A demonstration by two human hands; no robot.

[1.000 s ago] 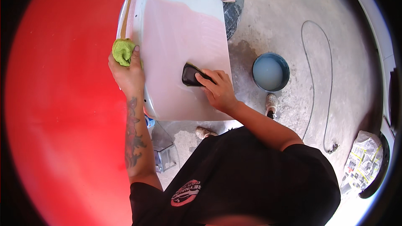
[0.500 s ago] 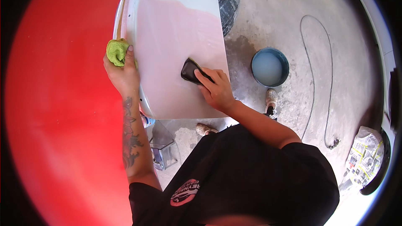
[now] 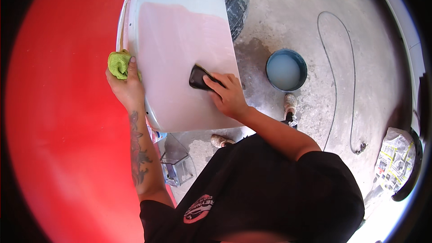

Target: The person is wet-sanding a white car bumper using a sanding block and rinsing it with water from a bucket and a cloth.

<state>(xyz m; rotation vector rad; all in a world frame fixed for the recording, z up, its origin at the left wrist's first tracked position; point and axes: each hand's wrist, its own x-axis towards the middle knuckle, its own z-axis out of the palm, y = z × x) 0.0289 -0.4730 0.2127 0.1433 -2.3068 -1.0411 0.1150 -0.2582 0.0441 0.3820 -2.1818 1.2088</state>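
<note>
A pale panel (image 3: 180, 54) with a pinkish sanded patch lies in front of me, next to a large red surface (image 3: 63, 121). My right hand (image 3: 227, 94) presses a black sanding block (image 3: 198, 77) flat on the pink patch near its right side. My left hand (image 3: 126, 87) holds a green cloth (image 3: 118, 63) against the panel's left edge, where it meets the red surface.
A blue bucket of cloudy water (image 3: 285, 69) stands on the concrete floor to the right. A black hose (image 3: 342, 81) loops across the floor. A tyre (image 3: 238, 0) sits behind the panel. Crumpled newspaper (image 3: 396, 157) lies at far right. A small clear container (image 3: 175, 171) stands below the panel.
The sanding block and my right hand have shifted slightly up and left on the panel. My left hand with the cloth has edged up along the panel's edge.
</note>
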